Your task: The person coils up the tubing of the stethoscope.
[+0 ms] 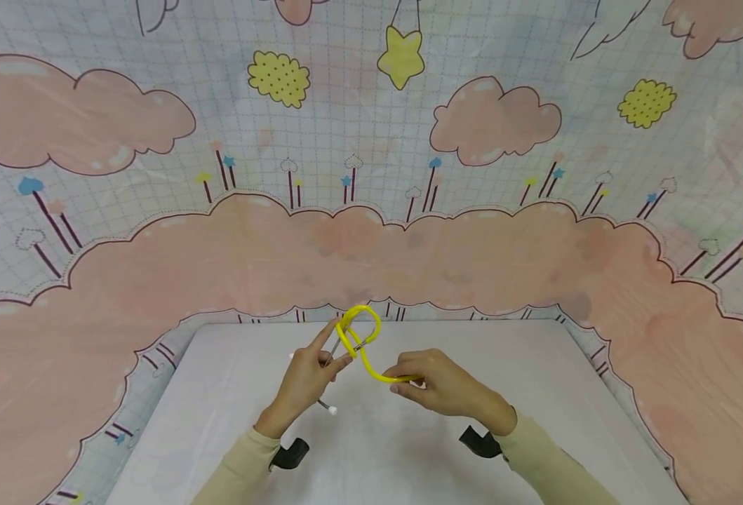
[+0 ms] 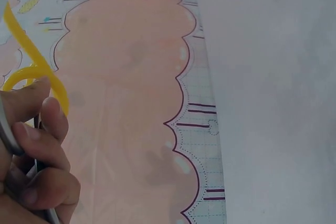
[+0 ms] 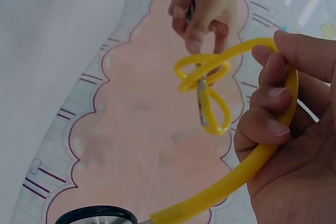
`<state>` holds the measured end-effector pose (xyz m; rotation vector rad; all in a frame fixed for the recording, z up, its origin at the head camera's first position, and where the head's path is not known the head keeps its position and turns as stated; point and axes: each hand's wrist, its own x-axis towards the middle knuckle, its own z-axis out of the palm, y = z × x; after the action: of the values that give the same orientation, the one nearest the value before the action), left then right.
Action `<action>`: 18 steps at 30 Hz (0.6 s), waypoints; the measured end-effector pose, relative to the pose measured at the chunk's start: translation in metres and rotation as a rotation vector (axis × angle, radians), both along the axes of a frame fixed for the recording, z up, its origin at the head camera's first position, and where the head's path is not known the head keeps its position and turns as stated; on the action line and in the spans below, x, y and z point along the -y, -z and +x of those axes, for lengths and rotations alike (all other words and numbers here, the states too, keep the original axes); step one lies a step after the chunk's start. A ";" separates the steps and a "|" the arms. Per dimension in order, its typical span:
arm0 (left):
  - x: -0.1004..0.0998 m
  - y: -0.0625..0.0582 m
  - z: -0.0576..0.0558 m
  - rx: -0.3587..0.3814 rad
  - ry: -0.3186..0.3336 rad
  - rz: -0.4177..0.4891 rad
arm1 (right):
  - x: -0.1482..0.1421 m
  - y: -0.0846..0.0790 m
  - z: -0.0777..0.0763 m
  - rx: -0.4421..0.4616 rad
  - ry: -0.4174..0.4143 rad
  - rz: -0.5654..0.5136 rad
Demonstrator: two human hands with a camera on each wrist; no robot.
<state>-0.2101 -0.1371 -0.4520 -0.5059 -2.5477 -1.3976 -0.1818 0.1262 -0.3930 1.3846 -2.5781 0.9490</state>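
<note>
A stethoscope with yellow tubing (image 1: 379, 324) is held up above the white table (image 1: 384, 456) between both hands. My left hand (image 1: 304, 375) grips its metal ear tubes, and a white ear tip (image 1: 332, 410) sticks out below the palm. Beyond the left fingertips the tubing bends into loops around the metal fork. My right hand (image 1: 437, 382) holds the tubing farther along, fingers curled round it. In the right wrist view the tubing (image 3: 226, 184) runs down from that hand to the black-rimmed chest piece (image 3: 97, 210), partly cut off by the frame edge.
A cloth backdrop (image 1: 371, 259) printed with clouds and stars rises behind the table and wraps both sides. Black wrist mounts (image 1: 290, 454) show beneath the sleeves (image 1: 238, 466).
</note>
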 end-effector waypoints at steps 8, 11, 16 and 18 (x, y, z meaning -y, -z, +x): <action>-0.004 0.001 0.002 0.050 0.063 -0.127 | 0.000 -0.006 -0.008 -0.056 -0.058 0.002; -0.005 0.001 0.004 0.061 0.099 -0.182 | -0.001 -0.008 -0.012 -0.066 -0.052 -0.002; -0.006 0.002 0.007 0.053 0.187 -0.236 | -0.002 -0.010 -0.020 -0.074 -0.021 -0.019; -0.007 0.002 0.008 0.045 0.226 -0.257 | -0.003 -0.010 -0.023 -0.070 -0.009 -0.034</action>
<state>-0.2018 -0.1301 -0.4544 -0.8373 -2.7959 -1.1602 -0.2052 0.1291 -0.3835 1.3961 -2.4961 0.9234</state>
